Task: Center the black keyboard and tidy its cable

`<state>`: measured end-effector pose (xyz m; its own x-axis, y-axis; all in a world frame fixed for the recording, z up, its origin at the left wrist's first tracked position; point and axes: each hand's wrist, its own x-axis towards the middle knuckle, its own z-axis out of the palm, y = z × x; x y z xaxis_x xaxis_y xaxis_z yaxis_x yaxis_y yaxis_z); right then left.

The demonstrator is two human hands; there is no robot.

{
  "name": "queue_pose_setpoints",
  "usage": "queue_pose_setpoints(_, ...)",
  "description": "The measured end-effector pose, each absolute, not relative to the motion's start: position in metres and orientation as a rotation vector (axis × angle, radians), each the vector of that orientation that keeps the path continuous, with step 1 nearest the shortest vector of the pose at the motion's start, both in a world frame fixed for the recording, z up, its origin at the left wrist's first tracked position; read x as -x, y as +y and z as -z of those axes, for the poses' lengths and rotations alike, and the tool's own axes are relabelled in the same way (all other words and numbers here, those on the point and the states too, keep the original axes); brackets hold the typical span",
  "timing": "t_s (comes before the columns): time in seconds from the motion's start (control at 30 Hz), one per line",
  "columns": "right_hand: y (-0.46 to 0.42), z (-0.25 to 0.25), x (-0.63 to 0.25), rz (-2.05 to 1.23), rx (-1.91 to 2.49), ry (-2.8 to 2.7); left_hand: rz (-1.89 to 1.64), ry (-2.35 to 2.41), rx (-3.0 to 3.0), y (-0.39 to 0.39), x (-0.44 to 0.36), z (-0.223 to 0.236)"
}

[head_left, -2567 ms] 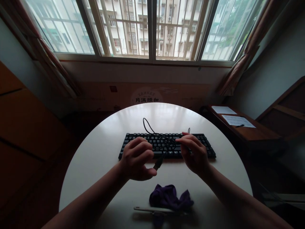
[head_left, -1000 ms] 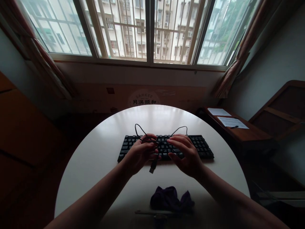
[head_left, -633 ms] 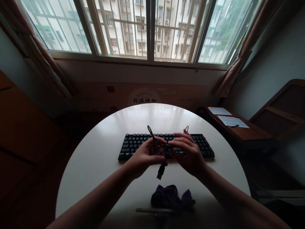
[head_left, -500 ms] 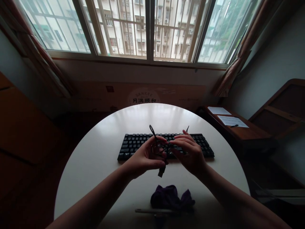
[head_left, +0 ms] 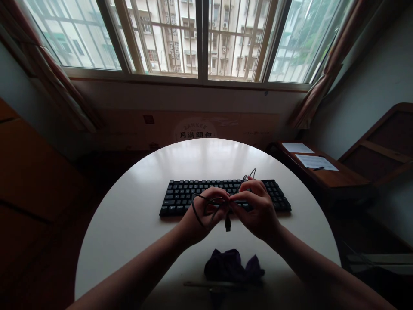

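Note:
Above a black keyboard [head_left: 180, 196] my two hands meet, fingertips close together on a thin black USB cable [head_left: 194, 207]. My left hand [head_left: 201, 217] is closed round the bundled cable, and one loop stands out over its back. Thumb and fingers of my right hand [head_left: 256, 206] pinch the same cable beside the left fingertips. The dark USB plug [head_left: 228, 224] hangs down between the hands. Another thin stretch of cable rises behind the right hand near the keyboard's back edge. Exactly how the strands cross between the fingers is hidden.
A crumpled dark purple cloth [head_left: 226, 265] lies at the near side of the round white table [head_left: 112, 228], with a thin stick-like tool [head_left: 206, 284] in front of it. To the right, papers [head_left: 316, 162] and a pen rest on a low wooden table [head_left: 345, 178].
My hands have drawn together. The cable loop has tipped left over my left hand, and the plug has shifted right and a little up. More cable shows behind my right hand.

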<state>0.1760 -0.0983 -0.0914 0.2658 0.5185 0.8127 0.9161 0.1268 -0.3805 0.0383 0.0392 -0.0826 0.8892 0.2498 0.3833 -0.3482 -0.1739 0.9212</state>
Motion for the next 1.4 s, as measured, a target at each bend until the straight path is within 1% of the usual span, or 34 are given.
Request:
queue_pose_setpoints(0.07,-0.099,0.09,-0.173,0.468,1.525,-1.415,-0.592,-0.054,-1.663,0.037,-0.04,0.083)
queue_pose_setpoints(0.2,-0.1,0.09,-0.173,0.341,1.523,-1.471,-0.591,-0.081,-1.687,0.037,-0.038,0.082)
queue_pose_setpoints(0.47,-0.101,0.094,-0.175,0.08,1.544,-1.328,-0.618,-0.055,-1.827,0.034,-0.038,0.079)
queue_pose_setpoints(0.63,-0.101,0.093,-0.175,0.021,1.568,-1.275,-0.691,0.018,-1.951,0.032,-0.042,0.083)
queue_pose_setpoints(0.8,-0.101,0.094,-0.176,-0.066,1.557,-1.178,-0.753,-0.079,-2.011,0.035,-0.043,0.085)
queue_pose_setpoints(1.0,-0.099,0.098,-0.175,-0.27,1.495,-1.049,-0.79,-0.244,-2.086,0.041,-0.042,0.084)
queue_pose_setpoints(1.2,-0.096,0.101,-0.176,-0.417,1.327,-0.879,-0.675,-0.349,-2.193,0.046,-0.038,0.084)
queue_pose_setpoints(1.3,-0.094,0.104,-0.178,-0.465,1.285,-0.854,-0.68,-0.334,-2.272,0.047,-0.038,0.086)
queue_pose_setpoints(1.4,-0.094,0.105,-0.178,-0.436,1.364,-0.943,-0.766,-0.271,-2.263,0.046,-0.041,0.09)
